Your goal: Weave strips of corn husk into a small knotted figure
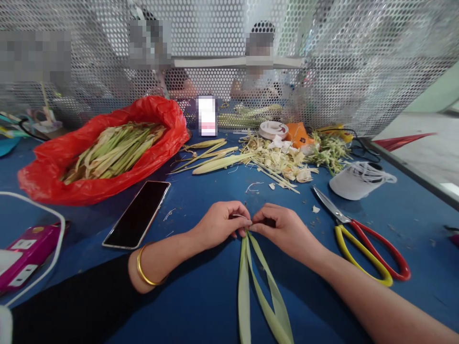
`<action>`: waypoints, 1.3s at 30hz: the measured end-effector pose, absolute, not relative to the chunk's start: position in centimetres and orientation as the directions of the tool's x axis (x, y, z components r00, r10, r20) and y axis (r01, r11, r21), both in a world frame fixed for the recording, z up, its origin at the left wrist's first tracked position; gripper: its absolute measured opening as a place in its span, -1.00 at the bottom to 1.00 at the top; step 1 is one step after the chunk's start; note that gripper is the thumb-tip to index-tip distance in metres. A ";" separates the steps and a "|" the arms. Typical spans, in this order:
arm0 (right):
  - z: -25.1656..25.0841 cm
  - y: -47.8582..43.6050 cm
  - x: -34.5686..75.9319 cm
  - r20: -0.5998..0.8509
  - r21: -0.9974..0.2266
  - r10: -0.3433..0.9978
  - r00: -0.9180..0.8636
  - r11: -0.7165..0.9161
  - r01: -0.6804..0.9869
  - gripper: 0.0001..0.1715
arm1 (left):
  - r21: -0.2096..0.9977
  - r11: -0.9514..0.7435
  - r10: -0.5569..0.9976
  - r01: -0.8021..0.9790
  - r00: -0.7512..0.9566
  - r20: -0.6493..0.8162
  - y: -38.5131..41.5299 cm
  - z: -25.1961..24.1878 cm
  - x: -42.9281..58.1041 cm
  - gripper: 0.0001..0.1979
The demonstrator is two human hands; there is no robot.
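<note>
At the middle of the blue table, my left hand [229, 220] and my right hand [276, 222] meet with their fingertips pinched together. Between them they grip the top end of several long, pale green corn husk strips [244, 291], which fan out toward the near edge. A short bit of white thread [239, 216] shows at my left fingers; which fingers hold it I cannot tell. Beyond the hands lie more loose husk strips [218, 163]. To the right, scissors [342, 217] with one red and one yellow handle rest partly open on the table.
A red plastic bag [168, 138] of husk strips stands at back left, near a dark phone [138, 215] and a purple power strip [25, 260]. Husk scraps [276, 160] and a white thread spool [353, 184] lie right. Behind a perforated metal screen [222, 43] people sit.
</note>
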State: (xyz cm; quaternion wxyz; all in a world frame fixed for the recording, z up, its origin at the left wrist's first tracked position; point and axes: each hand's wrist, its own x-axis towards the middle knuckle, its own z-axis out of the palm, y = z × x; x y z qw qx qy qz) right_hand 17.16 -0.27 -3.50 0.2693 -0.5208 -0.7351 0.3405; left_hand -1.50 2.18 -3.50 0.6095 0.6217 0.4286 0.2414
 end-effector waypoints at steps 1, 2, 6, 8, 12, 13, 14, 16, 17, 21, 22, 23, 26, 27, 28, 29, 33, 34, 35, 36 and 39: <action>-3.6 -0.3 16.9 0.064 -0.780 0.952 -0.299 0.235 0.580 -0.85 | 0.965 0.110 0.825 0.237 0.519 -0.221 2.2 -3.5 -1.5 -0.93; -3.7 -0.3 16.8 0.082 -0.780 0.951 -0.297 0.247 0.575 -0.82 | 0.966 0.108 0.824 0.234 0.523 -0.219 2.3 -3.5 -1.5 -0.93; -3.9 -0.2 16.8 0.111 -0.787 0.944 -0.312 0.275 0.553 -0.78 | 0.970 0.115 0.818 0.216 0.534 -0.216 2.4 -3.6 -1.5 -0.89; -3.9 -0.2 16.9 0.111 -0.788 0.945 -0.307 0.272 0.552 -0.80 | 0.967 0.134 0.813 0.215 0.534 -0.231 2.5 -3.6 -1.5 -0.88; -3.9 -0.2 17.0 0.105 -0.787 0.955 -0.277 0.250 0.563 -0.81 | 0.960 0.166 0.810 0.226 0.523 -0.264 2.6 -3.4 -1.3 -0.88; -3.8 -0.2 16.9 0.102 -0.789 0.956 -0.274 0.246 0.563 -0.81 | 0.958 0.170 0.811 0.229 0.520 -0.268 2.6 -3.3 -1.3 -0.89; -3.8 -0.2 16.9 0.102 -0.791 0.957 -0.272 0.243 0.561 -0.81 | 0.957 0.172 0.813 0.232 0.515 -0.271 2.6 -3.3 -1.3 -0.89; -3.7 -0.3 16.9 0.108 -0.799 0.956 -0.273 0.247 0.549 -0.81 | 0.955 0.182 0.816 0.232 0.507 -0.279 2.6 -3.2 -1.3 -0.91; -3.6 -0.3 16.9 0.114 -0.801 0.953 -0.279 0.254 0.542 -0.81 | 0.955 0.189 0.818 0.230 0.502 -0.283 2.5 -3.1 -1.3 -0.92; -3.3 -0.5 17.0 0.130 -0.787 0.922 -0.365 0.320 0.528 -0.80 | 0.952 0.213 0.826 0.220 0.480 -0.296 2.6 -3.0 -1.3 -0.94; -3.2 -0.5 17.0 0.128 -0.774 0.913 -0.388 0.336 0.537 -0.80 | 0.951 0.218 0.826 0.219 0.478 -0.299 2.6 -3.0 -1.3 -0.94; -3.2 -0.6 17.0 0.122 -0.759 0.905 -0.407 0.350 0.549 -0.80 | 0.950 0.222 0.825 0.218 0.477 -0.303 2.6 -2.9 -1.4 -0.94; -3.2 -0.6 17.0 0.124 -0.755 0.911 -0.394 0.344 0.559 -0.83 | 0.952 0.225 0.828 0.209 0.474 -0.300 2.6 -2.9 -1.5 -0.92; -3.3 -0.6 16.9 0.134 -0.777 0.922 -0.364 0.326 0.539 -0.85 | 0.953 0.222 0.830 0.208 0.473 -0.297 2.6 -3.0 -1.5 -0.91; -3.5 -0.6 16.9 0.145 -0.805 0.931 -0.335 0.308 0.507 -0.84 | 0.954 0.216 0.831 0.209 0.473 -0.292 2.6 -3.0 -1.5 -0.91; -3.6 -0.5 16.9 0.151 -0.833 0.936 -0.318 0.294 0.469 -0.77 | 0.955 0.207 0.831 0.214 0.476 -0.287 2.5 -3.1 -1.5 -0.91; -4.1 -0.4 16.7 0.145 -0.858 0.908 -0.393 0.313 0.406 -0.60 | 0.959 0.119 0.846 0.258 0.479 -0.234 2.4 -3.5 -1.6 -0.93; -4.2 -0.4 16.7 0.143 -0.848 0.902 -0.408 0.324 0.419 -0.60 | 0.957 0.066 0.862 0.282 0.468 -0.197 2.3 -3.6 -1.6 -0.95; -4.3 -0.4 16.7 0.141 -0.835 0.899 -0.414 0.332 0.438 -0.61 | 0.950 -0.002 0.878 0.314 0.454 -0.149 2.2 -3.6 -1.7 -0.97; -4.3 -0.4 16.7 0.139 -0.823 0.900 -0.413 0.337 0.458 -0.61 | 0.933 -0.079 0.892 0.352 0.442 -0.091 2.1 -3.6 -1.7 -0.99; -4.4 -0.4 16.7 0.130 -0.802 0.906 -0.402 0.335 0.495 -0.64 | 0.813 -0.318 0.894 0.488 0.440 0.085 1.7 -3.6 -1.7 -0.91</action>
